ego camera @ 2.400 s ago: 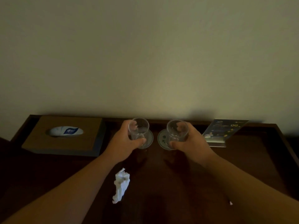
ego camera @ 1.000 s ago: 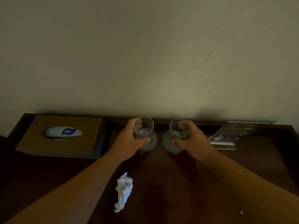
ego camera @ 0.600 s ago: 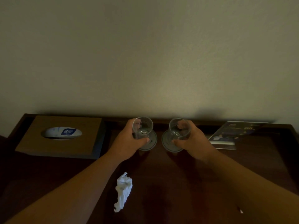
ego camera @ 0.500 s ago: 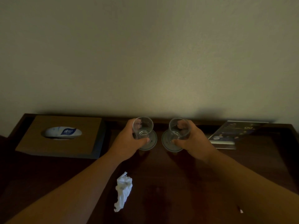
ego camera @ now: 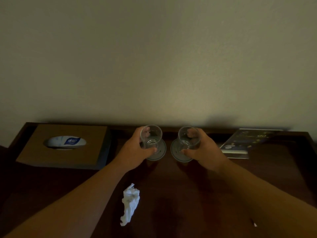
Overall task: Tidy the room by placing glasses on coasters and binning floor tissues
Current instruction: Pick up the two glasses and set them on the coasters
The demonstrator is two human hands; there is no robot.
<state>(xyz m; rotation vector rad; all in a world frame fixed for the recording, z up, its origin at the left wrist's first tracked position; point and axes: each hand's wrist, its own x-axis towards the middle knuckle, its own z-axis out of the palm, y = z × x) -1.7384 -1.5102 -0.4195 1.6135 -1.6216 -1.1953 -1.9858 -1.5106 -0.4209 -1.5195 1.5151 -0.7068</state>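
Now the left hand has its grip closed around the left glass, standing upright on the left coaster. Likewise the right hand grips the right glass on the right coaster. Both coasters lie side by side at the back of the dark bench. A crumpled tissue lies nearer, between the forearms.

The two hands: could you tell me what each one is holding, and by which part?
The left hand grips the left glass around its lower side wall; the right hand grips the right glass likewise.
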